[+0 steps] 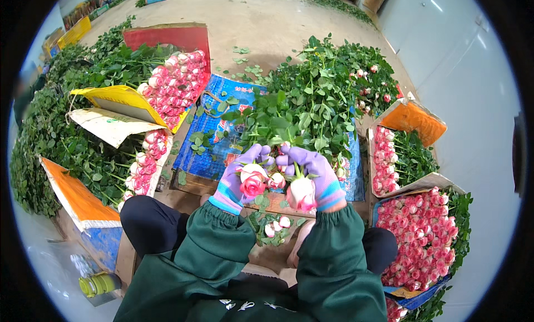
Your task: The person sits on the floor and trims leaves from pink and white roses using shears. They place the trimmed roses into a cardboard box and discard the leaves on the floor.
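Both my hands wear purple gloves with blue-striped cuffs and are held close together above the low wooden bench. My left hand (233,174) is closed around a pink-and-white rose (253,180), its bloom facing me. A paler rose (301,194) hangs head down by the palm of my right hand (318,169), whose fingers are curled around its stem. Between the two, a smaller rose head (276,181) shows; which hand has it, I cannot tell. Just beyond my fingers spreads a heap of leafy rose stems (311,110), hiding where the held stems end.
Roses stand bundled in board dividers at left (181,82) and right (417,238). A blue printed sheet (206,144) lies under the heap, strewn with leaves. Cut rose heads (273,227) lie below my hands. A green-lidded bottle (100,284) rests at the lower left.
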Demonstrator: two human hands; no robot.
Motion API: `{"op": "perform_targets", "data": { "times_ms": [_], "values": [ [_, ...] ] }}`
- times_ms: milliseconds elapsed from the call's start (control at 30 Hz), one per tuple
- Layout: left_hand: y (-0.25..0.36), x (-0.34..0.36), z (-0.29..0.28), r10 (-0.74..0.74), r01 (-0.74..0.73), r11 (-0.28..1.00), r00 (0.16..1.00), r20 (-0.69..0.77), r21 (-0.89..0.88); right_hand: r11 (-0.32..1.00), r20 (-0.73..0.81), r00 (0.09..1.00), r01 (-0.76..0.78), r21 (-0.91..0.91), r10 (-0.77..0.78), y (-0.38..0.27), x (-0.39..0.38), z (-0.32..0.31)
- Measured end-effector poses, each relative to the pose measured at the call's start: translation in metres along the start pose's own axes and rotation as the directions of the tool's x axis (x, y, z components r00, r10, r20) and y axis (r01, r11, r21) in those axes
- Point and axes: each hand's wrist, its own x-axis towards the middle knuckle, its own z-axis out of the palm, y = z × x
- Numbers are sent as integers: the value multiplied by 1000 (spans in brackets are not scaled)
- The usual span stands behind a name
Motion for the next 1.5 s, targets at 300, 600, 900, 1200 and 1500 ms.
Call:
{"op": "perform_targets", "data": {
  "times_ms": [300,600,900,1200,1500],
  "values": [
    [-25,-42,-38,194,-142,844,980,-47,518,970,-333,938,11,-243,-94,-1,-69,31],
    [-53,-90,-80,108,-27,733,991,-77,679,945,-382,924,-136,-296,14,11,-38,-16],
    [32,-111,-23,593,-421,500,803,54,757,297,-297,951,-259,-919,-87,156,-60,-127],
    [152,-114,10,730,-464,138,645,227,875,101,-126,975,-146,-984,185,219,-55,-86],
    [153,-96,1,775,-460,137,601,194,877,-303,-169,953,-88,-949,253,276,-34,-60]
  ]
}}
